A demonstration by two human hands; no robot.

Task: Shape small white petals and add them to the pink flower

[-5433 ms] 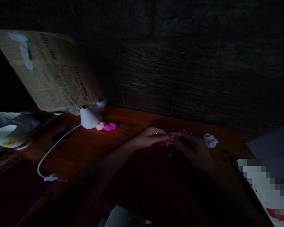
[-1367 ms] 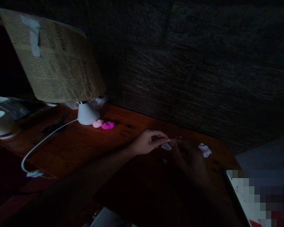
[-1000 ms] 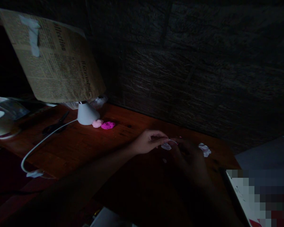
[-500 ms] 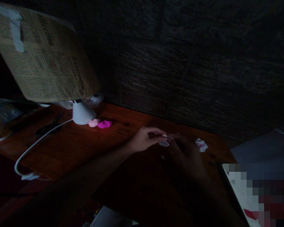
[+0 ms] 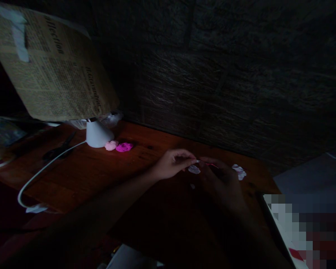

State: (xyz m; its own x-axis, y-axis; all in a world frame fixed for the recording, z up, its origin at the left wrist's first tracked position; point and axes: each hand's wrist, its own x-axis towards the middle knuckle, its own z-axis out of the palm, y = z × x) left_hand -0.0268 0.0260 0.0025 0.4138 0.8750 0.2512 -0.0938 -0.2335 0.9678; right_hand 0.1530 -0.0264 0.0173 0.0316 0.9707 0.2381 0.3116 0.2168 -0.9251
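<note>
Over the wooden table [image 5: 162,144], my left hand [image 5: 173,164] is closed in a pinch on a small white piece [image 5: 197,161] at its fingertips. Facing it, my right hand [image 5: 224,183] is in deep shadow, its fingers closed round a thin red stick [image 5: 211,164] whose left end points at the white piece. Too little light shows whether they touch. Just below the fingertips lies a pale, ruffled flat piece [image 5: 194,170], with a tiny whitish bit [image 5: 192,186] nearer me. Right of my right hand rests a crumpled white-and-pink piece [image 5: 240,172].
A lamp base [image 5: 98,134] under a newspaper-covered shade [image 5: 64,71] stands left, its white cable [image 5: 42,172] looping down. Light pink [image 5: 111,145] and magenta [image 5: 124,147] clay-like lumps sit beside it. Dark scissors [image 5: 58,149] lie further left. A dark textured wall [image 5: 212,82] rises behind.
My right hand has turned slightly, and the red stick now shows along its fingers. The white piece between the hands shows less. My left hand has barely moved.
</note>
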